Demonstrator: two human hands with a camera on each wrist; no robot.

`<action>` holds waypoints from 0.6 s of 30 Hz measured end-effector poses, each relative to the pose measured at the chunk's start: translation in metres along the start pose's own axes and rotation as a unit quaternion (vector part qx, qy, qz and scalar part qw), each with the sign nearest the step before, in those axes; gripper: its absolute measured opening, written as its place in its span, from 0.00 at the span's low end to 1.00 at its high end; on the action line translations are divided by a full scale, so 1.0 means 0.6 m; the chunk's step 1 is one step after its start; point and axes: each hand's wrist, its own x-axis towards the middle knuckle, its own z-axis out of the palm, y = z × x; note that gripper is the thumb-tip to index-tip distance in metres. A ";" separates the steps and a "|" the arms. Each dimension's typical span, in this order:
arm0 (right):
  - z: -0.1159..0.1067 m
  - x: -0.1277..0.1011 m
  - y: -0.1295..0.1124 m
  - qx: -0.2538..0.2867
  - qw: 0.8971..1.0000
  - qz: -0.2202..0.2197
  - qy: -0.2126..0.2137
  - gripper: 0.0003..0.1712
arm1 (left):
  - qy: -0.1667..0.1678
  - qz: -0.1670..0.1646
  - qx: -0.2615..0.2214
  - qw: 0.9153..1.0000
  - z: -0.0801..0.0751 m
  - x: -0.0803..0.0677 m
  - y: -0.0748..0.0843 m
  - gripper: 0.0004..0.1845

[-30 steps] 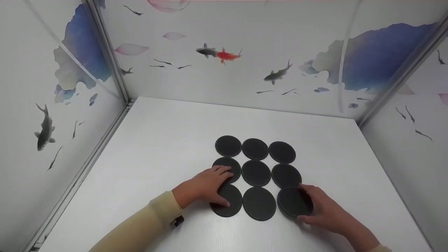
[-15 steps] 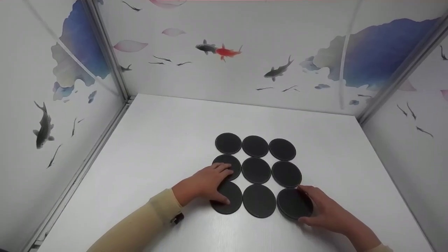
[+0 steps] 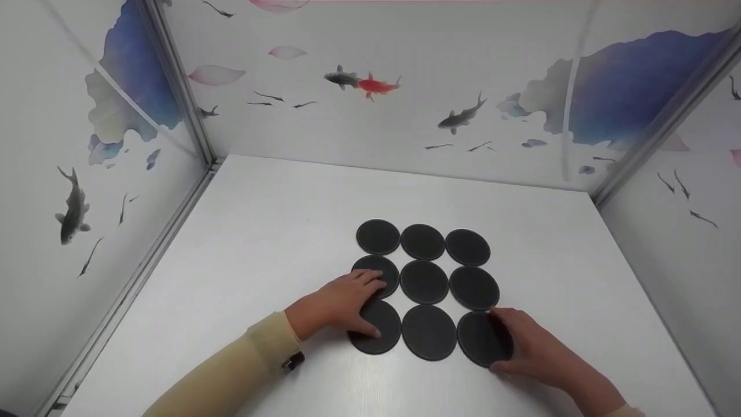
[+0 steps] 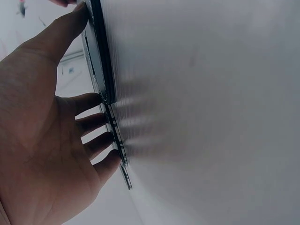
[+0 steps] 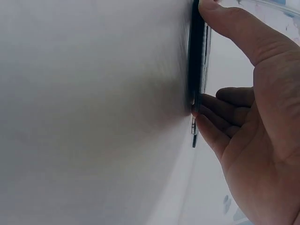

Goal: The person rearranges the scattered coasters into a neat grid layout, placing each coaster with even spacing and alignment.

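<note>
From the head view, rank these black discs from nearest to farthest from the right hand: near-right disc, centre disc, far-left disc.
Measured from the right hand:
1. Near-right disc, front row on the right; the hand's fingers and thumb touch its edge.
2. Centre disc, middle of the three-by-three grid, up and to the left.
3. Far-left disc, back row, in the corner diagonally opposite the hand.

right hand (image 3: 529,347) nudged near-right disc (image 3: 481,340) leftward
</note>
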 end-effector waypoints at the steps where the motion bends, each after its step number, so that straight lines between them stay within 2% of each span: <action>1: 0.000 0.000 -0.001 -0.001 1.000 0.003 0.000 0.64 | 0.000 0.001 0.001 1.000 0.000 0.000 0.000 0.56; 5: 0.001 -0.001 -0.002 -0.003 1.000 0.004 0.003 0.64 | -0.003 0.000 -0.002 1.000 -0.001 -0.001 0.001 0.56; 9: 0.002 -0.004 0.005 -0.006 0.999 -0.029 0.022 0.63 | -0.006 -0.005 -0.009 1.000 -0.005 -0.001 0.002 0.57; 13: -0.002 -0.005 0.013 0.000 0.997 -0.060 0.046 0.55 | -0.008 -0.001 -0.011 1.000 -0.006 0.001 -0.001 0.57; 18: -0.017 0.006 0.026 0.030 0.995 -0.061 0.067 0.45 | -0.004 0.012 -0.034 0.999 -0.011 0.007 -0.012 0.56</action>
